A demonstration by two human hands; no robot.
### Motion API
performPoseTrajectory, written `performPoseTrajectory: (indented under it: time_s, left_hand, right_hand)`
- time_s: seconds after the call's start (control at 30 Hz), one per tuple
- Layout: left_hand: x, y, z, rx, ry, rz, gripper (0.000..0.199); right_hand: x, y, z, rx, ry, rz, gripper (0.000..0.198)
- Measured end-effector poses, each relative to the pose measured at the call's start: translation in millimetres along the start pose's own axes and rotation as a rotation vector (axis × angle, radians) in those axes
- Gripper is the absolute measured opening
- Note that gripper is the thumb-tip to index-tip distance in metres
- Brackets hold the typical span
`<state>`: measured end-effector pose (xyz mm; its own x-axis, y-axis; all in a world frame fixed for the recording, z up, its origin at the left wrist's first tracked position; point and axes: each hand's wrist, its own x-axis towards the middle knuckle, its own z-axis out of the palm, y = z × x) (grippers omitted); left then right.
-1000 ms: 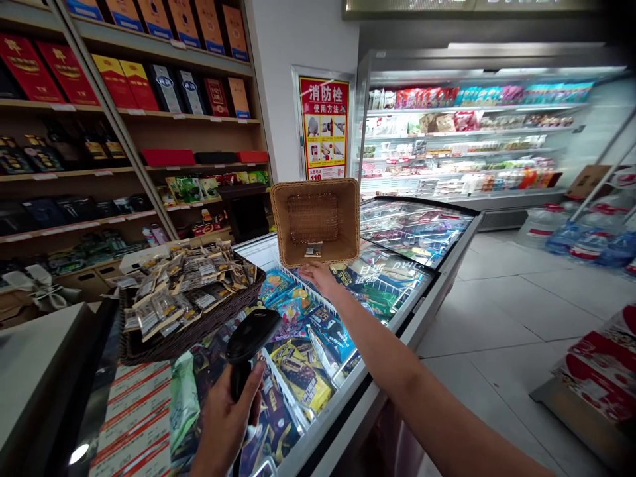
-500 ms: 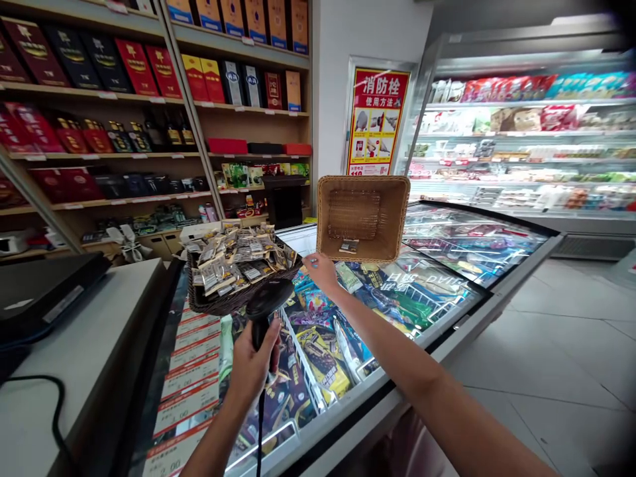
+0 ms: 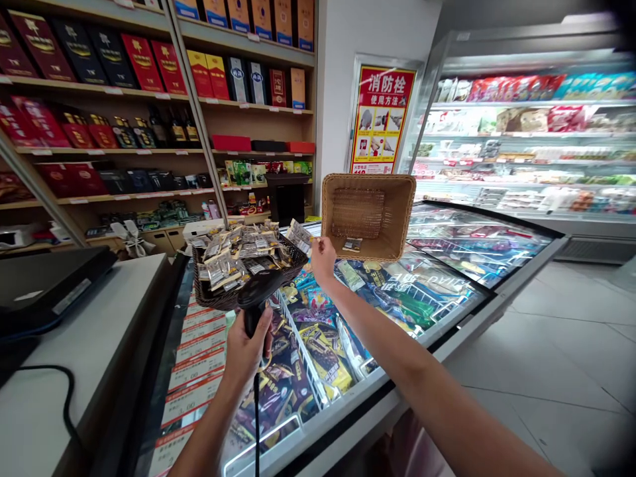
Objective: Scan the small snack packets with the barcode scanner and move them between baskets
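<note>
My left hand (image 3: 250, 344) is wrapped round the handle of a black corded barcode scanner (image 3: 258, 288), whose head overlaps the front of a dark wicker basket (image 3: 213, 298). Small clear-and-tan snack packets (image 3: 243, 248) fill that basket in a heap. Between its fingertips my right hand (image 3: 322, 257) pinches one snack packet (image 3: 299, 235), raised at the basket's right edge. Just right of this hand a light brown wicker basket (image 3: 368, 250) is tipped with its mouth towards me. A single packet (image 3: 352, 244) lies inside it.
Both baskets are on a glass-topped chest freezer (image 3: 397, 371) full of packaged goods. Price labels (image 3: 193, 371) line its left side. A counter (image 3: 114, 311) with a black device (image 3: 50, 285) stands at left. Boxed goods fill the shelves (image 3: 248, 50) behind; a lit refrigerated display (image 3: 527, 132) is at right.
My right hand now holds up a snack packet; before, none showed in its fingers. The scanner has shifted slightly left and down in my left hand.
</note>
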<state>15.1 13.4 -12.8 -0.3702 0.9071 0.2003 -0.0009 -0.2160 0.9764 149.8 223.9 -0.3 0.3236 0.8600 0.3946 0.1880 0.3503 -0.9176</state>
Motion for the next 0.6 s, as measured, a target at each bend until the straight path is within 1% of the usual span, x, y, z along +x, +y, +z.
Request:
performPoseTrajectory:
  time_s: [0.1, 0.17, 0.27, 0.33, 0.43, 0.5, 0.6]
  left_hand:
    - [-3.8, 6.2, 2.4, 0.019, -0.017, -0.046, 0.050]
    - [-4.9, 10.2, 2.1, -0.011, -0.058, -0.093, 0.053]
    - [-3.6, 15.3, -2.2, -0.146, -0.125, -0.171, 0.057]
    - [-1.3, 19.1, -6.3, -0.217, -0.171, -0.206, 0.057]
    - [2.4, 24.4, -10.0, -0.234, -0.214, -0.226, 0.057]
    - [4.1, 24.7, -9.7, -0.173, -0.206, -0.224, 0.057]
    - [5.2, 17.0, -7.4, 0.037, -0.200, -0.171, 0.051]
  right_hand:
    - [-0.5, -0.9, -26.3, 0.064, 0.034, 0.033, 0.026]
    - [-3.0, 1.6, -43.6, 0.116, 0.001, 0.057, 0.030]
    - [-9.0, 9.8, -61.9, 0.224, -0.081, 0.106, 0.037]
    - [-12.8, 17.1, -66.9, 0.270, -0.081, 0.141, 0.036]
    - [-15.9, 27.1, -66.7, 0.281, -0.068, 0.195, 0.032]
    - [-16.3, 31.8, -65.3, 0.273, -0.100, 0.246, 0.031]
    - [-15.5, 34.8, -65.2, 0.252, -0.136, 0.273, 0.028]
